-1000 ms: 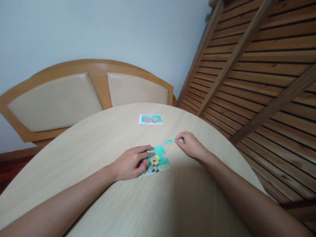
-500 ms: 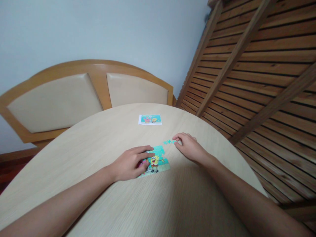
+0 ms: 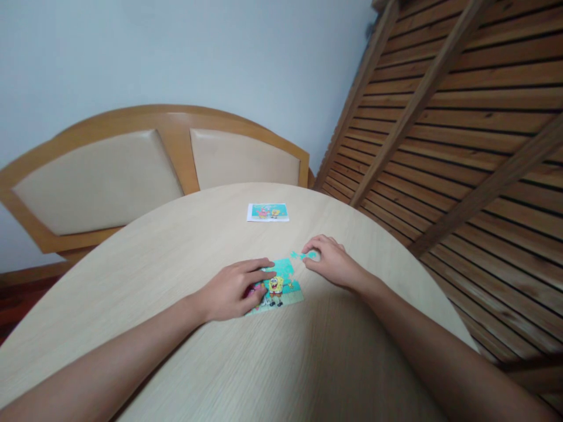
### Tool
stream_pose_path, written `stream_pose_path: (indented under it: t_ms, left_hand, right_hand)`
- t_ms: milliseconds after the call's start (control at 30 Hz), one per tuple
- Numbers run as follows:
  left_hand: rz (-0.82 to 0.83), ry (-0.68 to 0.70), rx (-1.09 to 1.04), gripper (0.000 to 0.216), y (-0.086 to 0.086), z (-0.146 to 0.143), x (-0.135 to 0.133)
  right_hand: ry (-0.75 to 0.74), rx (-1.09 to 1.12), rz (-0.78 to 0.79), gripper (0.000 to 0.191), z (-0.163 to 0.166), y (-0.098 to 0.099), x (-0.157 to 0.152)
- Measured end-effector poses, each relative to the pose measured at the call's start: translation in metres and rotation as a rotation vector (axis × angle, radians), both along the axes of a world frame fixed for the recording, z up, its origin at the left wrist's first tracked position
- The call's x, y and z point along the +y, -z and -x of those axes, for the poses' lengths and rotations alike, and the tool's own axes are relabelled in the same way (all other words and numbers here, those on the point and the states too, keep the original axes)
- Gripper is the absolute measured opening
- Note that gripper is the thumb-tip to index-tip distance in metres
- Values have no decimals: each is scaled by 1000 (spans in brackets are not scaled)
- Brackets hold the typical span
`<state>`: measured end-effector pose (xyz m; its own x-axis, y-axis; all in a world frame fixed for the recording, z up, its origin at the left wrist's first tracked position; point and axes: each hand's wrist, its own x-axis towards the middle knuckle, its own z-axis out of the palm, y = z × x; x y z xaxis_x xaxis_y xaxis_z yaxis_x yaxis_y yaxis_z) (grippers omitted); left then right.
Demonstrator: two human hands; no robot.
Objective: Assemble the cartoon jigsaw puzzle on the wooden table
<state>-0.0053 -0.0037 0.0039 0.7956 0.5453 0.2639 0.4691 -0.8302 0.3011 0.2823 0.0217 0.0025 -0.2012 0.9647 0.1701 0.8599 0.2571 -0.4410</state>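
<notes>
A jigsaw puzzle (image 3: 284,298) with a yellow cartoon figure and a teal background lies on the table, with an uneven right edge. My left hand (image 3: 231,288) rests flat over its left part, fingers spread, hiding some of the picture. Just beyond the puzzle's upper right corner are several small teal puzzle pieces (image 3: 294,255). My right hand (image 3: 329,258) is at these pieces, thumb and index finger curved around one of them in a loose pinch. Its fingers partly cover the pieces.
A small picture card (image 3: 269,213) with pink and yellow cartoon figures lies farther back on the round wooden table (image 3: 197,363). Behind the table stands a padded wooden bench back (image 3: 171,152). Slatted wooden panelling (image 3: 440,146) rises at the right.
My right hand has shifted slightly left along the teal pieces, its thumb and index finger coming round one of them. My left hand stays in place on the puzzle.
</notes>
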Motion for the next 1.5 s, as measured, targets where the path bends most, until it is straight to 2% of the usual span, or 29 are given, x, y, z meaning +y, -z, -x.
stream_pose_path:
  t_ms: [167, 300, 433, 633, 833, 1267, 1500]
  left_hand:
    - [5, 2, 13, 39, -1, 0, 0]
    - [-2, 4, 7, 39, -1, -1, 0]
    - [0, 2, -8, 39, 0, -1, 0]
    - [9, -2, -4, 39, -1, 0, 0]
    - [21, -9, 2, 40, -2, 0, -1]
    - [14, -9, 4, 40, -1, -1, -1]
    - [13, 0, 4, 42, -3, -1, -1]
  right_hand:
    - [-47, 29, 5, 15, 1, -5, -3]
    - [-98, 219, 92, 11, 4, -10, -6]
    - [-201, 386, 167, 17, 9, -12, -11]
    - [-198, 394, 281, 13, 18, -9, -16]
    - [-225, 334, 255, 14, 20, -4, -15]
    - [-265, 195, 128, 7, 21, -8, -16]
    - [-317, 71, 5, 5, 20, -12, -16]
